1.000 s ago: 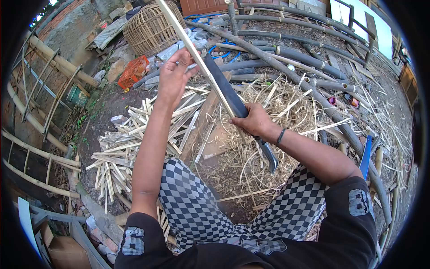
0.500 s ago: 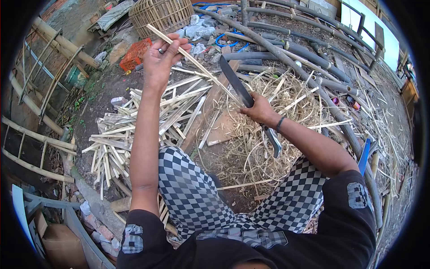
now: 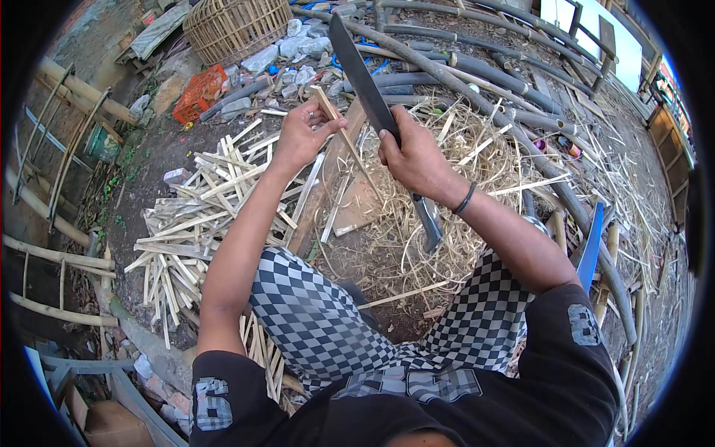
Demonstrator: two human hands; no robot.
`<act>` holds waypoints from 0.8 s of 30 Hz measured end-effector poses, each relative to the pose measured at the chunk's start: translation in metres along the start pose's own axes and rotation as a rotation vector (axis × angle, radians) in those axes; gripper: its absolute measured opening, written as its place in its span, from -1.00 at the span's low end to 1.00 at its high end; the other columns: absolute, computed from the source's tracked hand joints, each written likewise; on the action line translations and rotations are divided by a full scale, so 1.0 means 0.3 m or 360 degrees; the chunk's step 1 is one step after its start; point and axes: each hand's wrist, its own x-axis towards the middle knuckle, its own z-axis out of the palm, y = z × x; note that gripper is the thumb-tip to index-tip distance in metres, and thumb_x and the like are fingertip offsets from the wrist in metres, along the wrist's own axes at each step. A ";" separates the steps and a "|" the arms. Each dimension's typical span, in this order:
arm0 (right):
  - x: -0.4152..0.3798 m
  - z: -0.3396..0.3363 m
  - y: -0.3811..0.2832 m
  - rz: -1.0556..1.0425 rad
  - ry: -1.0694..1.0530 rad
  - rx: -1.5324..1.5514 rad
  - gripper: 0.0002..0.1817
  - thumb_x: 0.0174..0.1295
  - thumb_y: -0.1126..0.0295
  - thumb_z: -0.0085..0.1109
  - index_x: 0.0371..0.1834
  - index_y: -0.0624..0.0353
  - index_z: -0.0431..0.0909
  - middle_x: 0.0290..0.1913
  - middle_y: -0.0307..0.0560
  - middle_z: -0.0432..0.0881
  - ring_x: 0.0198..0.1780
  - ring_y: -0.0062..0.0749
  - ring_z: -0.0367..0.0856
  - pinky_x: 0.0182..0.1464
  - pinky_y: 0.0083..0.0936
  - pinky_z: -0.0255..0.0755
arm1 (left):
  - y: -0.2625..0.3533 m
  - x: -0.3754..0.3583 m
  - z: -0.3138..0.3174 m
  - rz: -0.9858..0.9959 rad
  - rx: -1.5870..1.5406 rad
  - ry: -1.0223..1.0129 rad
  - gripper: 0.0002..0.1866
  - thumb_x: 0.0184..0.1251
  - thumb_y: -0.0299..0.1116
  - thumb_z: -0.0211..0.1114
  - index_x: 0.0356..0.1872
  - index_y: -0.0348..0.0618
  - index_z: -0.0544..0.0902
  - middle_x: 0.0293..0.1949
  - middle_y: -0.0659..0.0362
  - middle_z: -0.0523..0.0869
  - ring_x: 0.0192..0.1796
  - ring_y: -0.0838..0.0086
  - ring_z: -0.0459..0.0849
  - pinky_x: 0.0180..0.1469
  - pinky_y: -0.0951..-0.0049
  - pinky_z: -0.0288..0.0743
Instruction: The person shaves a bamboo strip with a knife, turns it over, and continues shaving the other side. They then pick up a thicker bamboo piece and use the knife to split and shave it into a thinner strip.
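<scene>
My left hand (image 3: 304, 134) pinches a thin bamboo strip (image 3: 350, 143), which slants down to the right toward the shavings. My right hand (image 3: 421, 156) is closed around a long dark machete (image 3: 365, 74). The blade points up and away, and the handle end (image 3: 428, 227) shows below my wrist. Beneath both hands a wooden board (image 3: 316, 208) lies on the ground. Split bamboo strips (image 3: 186, 231) form a pile to the left, and curly shavings (image 3: 447, 208) are heaped under my right hand.
A woven bamboo basket (image 3: 237, 30) and an orange crate (image 3: 199, 93) stand at the far left. Long bamboo poles (image 3: 491, 82) lie across the back and right. Bamboo frames (image 3: 59, 261) are at the left, and a blue object (image 3: 592, 246) is by my right elbow.
My left hand has come down and nearer with the strip, which now tilts more steeply. The machete has risen to the left with my right hand. The view has shifted slightly.
</scene>
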 end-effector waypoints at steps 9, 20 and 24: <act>-0.030 -0.098 -0.163 -0.0092 0.0108 0.0219 -0.82 0.42 0.45 0.05 -0.02 0.32 0.39 -0.42 0.35 0.64 -0.27 0.37 0.66 -0.24 0.10 0.48 | 0.094 -0.033 0.095 0.0192 0.0061 -0.0243 -0.70 0.19 -0.37 0.60 -0.08 -0.24 0.78 -0.17 0.21 0.82 -0.09 0.58 0.76 0.07 0.43 0.65; -0.064 -0.165 -0.157 -0.0221 0.0068 0.0154 -0.87 0.39 0.50 0.05 -0.09 0.30 0.40 -0.41 0.34 0.62 -0.28 0.36 0.64 -0.26 0.08 0.45 | 0.152 -0.048 0.153 0.0148 0.0155 -0.0388 -0.77 0.20 -0.46 0.56 -0.11 -0.16 0.82 -0.21 0.23 0.84 -0.16 0.66 0.74 -0.02 0.45 0.72; -0.070 -0.172 -0.161 -0.0181 0.0021 0.0185 -0.88 0.38 0.50 0.05 -0.09 0.29 0.40 -0.39 0.35 0.62 -0.26 0.39 0.63 -0.25 0.10 0.44 | 0.155 -0.049 0.159 0.0104 0.0145 -0.0401 -0.76 0.20 -0.48 0.56 -0.09 -0.16 0.82 -0.20 0.23 0.85 -0.15 0.65 0.73 -0.04 0.45 0.72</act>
